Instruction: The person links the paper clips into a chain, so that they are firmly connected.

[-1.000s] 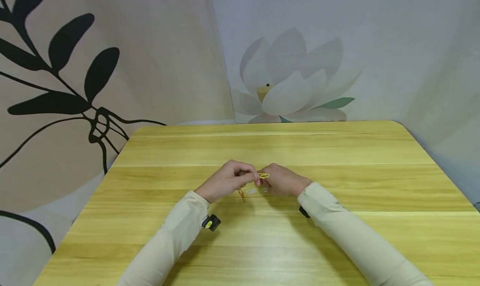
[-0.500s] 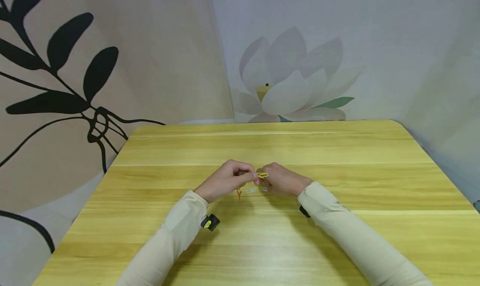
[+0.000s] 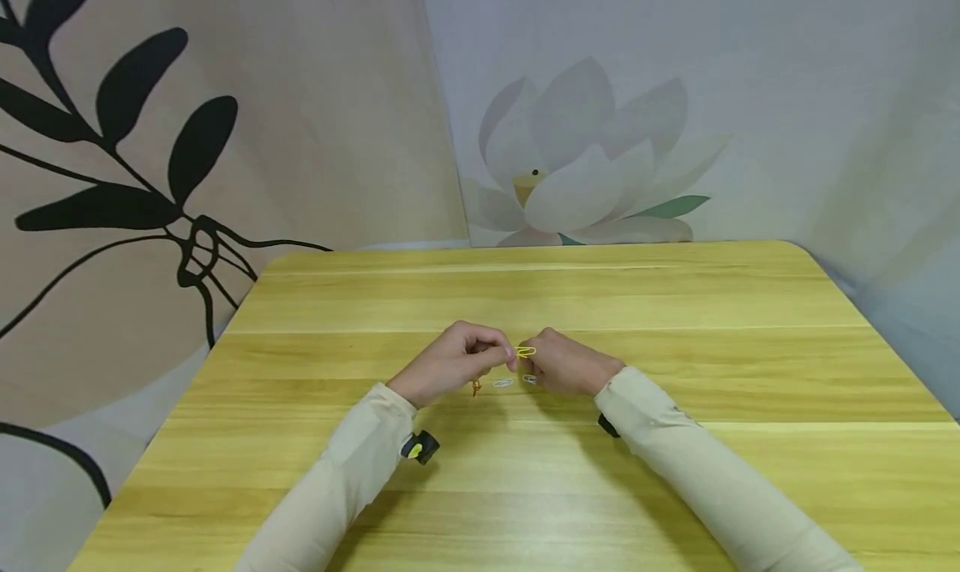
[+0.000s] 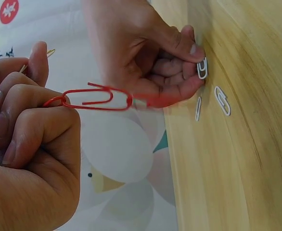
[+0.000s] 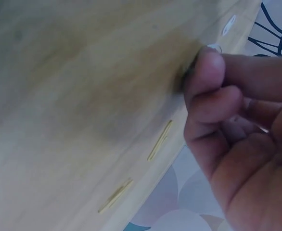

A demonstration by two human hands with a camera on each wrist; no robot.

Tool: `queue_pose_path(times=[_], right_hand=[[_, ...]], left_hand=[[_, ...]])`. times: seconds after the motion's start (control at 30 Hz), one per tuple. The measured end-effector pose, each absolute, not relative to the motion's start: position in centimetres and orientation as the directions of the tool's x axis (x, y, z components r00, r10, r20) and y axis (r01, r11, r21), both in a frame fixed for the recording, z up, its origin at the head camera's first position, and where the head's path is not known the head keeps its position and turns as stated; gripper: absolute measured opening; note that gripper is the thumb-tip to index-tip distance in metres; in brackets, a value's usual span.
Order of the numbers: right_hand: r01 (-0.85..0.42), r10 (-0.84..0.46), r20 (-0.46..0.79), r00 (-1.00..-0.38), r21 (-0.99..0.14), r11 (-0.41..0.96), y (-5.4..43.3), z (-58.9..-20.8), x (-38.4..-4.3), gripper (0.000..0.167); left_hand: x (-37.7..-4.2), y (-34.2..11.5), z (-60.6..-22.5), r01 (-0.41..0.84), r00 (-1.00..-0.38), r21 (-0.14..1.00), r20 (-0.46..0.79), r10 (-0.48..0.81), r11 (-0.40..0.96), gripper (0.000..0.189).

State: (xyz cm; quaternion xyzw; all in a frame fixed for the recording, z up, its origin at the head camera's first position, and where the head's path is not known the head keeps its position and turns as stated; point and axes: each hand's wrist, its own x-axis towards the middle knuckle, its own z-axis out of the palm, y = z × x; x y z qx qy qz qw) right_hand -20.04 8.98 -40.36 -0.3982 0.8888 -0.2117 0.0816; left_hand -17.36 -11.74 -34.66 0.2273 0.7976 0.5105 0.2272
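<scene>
My left hand (image 3: 461, 359) is raised above the table and pinches a yellow paper clip (image 3: 527, 352). Red paper clips linked in a chain (image 4: 97, 98) dangle from its curled fingers; the chain's far end is blurred. Lower down, my right hand (image 3: 566, 361) has thumb and fingertips on a white paper clip (image 4: 202, 68) at the tabletop. Beside it lie a second white paper clip (image 4: 222, 100) and another thin white one (image 4: 198, 109) seen nearly edge-on. The right wrist view shows little of the pinched clip behind the fingertips.
Two yellow paper clips, one nearer (image 5: 115, 195) and one farther (image 5: 160, 139), lie on the table near my right hand. The wooden table (image 3: 480, 505) ends at a cloth backdrop (image 3: 337, 122) printed with leaves and a flower.
The red chain under my left hand has swung slightly left and looks shorter from the head view. Both hands have stayed almost in place.
</scene>
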Motion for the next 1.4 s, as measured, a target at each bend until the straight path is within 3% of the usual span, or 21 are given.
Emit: queue_pose_path(times=[0.17,0.4,0.6,0.63,0.73,0.77,0.87,1.17,1.4], right_hand=[[-0.65,-0.737,-0.005,-0.676,-0.468,0.599,8.9,-40.4,-20.0,0.045],[-0.626,-0.718,-0.013,-0.696,-0.479,0.616,9.1,-40.5,-20.0,0.033],[-0.587,-0.687,-0.024,-0.726,-0.499,0.638,9.5,-40.5,-19.9,0.039],[-0.581,-0.685,-0.022,-0.729,-0.509,0.635,9.5,-40.5,-19.9,0.038],[-0.558,-0.669,0.0,-0.743,-0.55,0.621,9.8,-40.5,-19.8,0.011],[-0.555,-0.663,0.016,-0.748,-0.563,0.613,9.9,-40.4,-19.8,0.011],[-0.544,-0.642,0.062,-0.764,-0.599,0.588,10.3,-40.2,-19.7,0.036],[-0.522,-0.607,0.161,-0.778,-0.702,0.484,11.5,-39.7,-19.4,0.011],[-0.393,-0.545,0.128,-0.828,-0.826,0.403,12.0,-39.2,-19.0,0.026]], left_hand=[[-17.4,-11.8,-34.8,0.127,-0.795,0.919,-0.13,0.592,0.372,0.022],[-17.4,-11.8,-34.9,0.126,-0.795,0.921,-0.129,0.593,0.37,0.023],[-17.4,-11.7,-35.0,0.12,-0.798,0.913,-0.145,0.584,0.39,0.027],[-17.4,-11.7,-35.0,0.12,-0.798,0.913,-0.146,0.585,0.391,0.028],[-17.4,-11.7,-35.0,0.117,-0.799,0.915,-0.144,0.584,0.385,0.028],[-17.4,-11.7,-35.0,0.116,-0.798,0.917,-0.142,0.585,0.381,0.027],[-17.4,-11.7,-35.1,0.115,-0.799,0.919,-0.14,0.585,0.377,0.026],[-17.4,-11.6,-35.0,0.111,-0.804,0.914,-0.149,0.576,0.391,0.026],[-17.6,-11.5,-34.9,0.106,-0.801,0.918,-0.149,0.579,0.382,0.026]])
